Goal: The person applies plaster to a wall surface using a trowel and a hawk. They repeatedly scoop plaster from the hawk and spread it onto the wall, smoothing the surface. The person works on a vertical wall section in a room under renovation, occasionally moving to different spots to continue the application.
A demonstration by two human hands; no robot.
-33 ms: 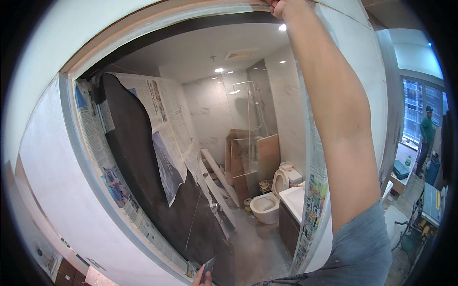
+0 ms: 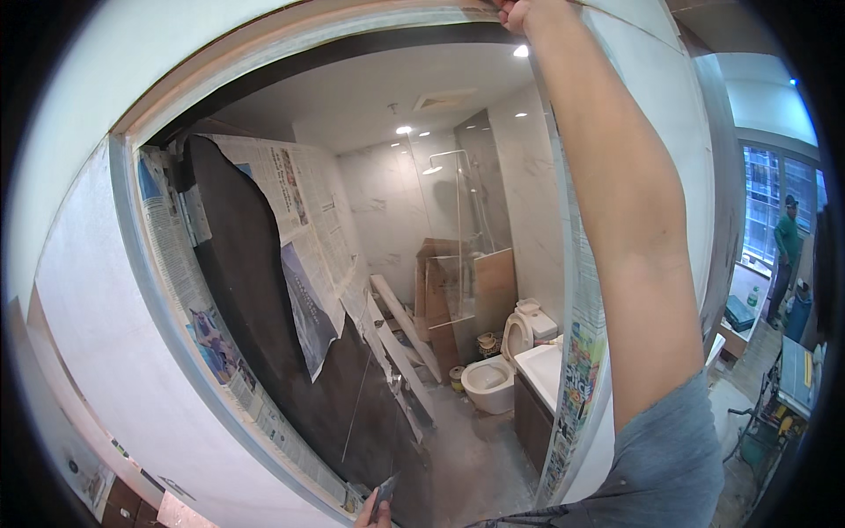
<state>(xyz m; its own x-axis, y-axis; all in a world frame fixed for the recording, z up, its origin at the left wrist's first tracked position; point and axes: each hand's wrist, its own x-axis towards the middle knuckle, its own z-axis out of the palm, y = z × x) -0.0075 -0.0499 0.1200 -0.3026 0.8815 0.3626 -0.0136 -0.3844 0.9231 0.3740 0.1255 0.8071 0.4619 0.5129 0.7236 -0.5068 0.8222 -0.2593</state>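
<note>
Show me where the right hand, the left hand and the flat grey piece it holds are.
Right hand [image 2: 515,15]: head view, middle of its visible part.
Left hand [image 2: 366,513]: head view, on a finger.
Flat grey piece [image 2: 384,495]: head view, middle of its face.

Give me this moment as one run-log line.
Left hand: holding flat dark-grey piece | Right hand: raised at pale doorway frame's top, grip unclear | Beyond: white ceramic toilet, lid up

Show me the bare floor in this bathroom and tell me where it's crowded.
The barest patch is the floor bordered by the dark panel on the left, the toilet behind and the vanity cabinet on the right. It's crowded at the back, left of the toilet: slanting planks, brown boards and a small container.
</note>
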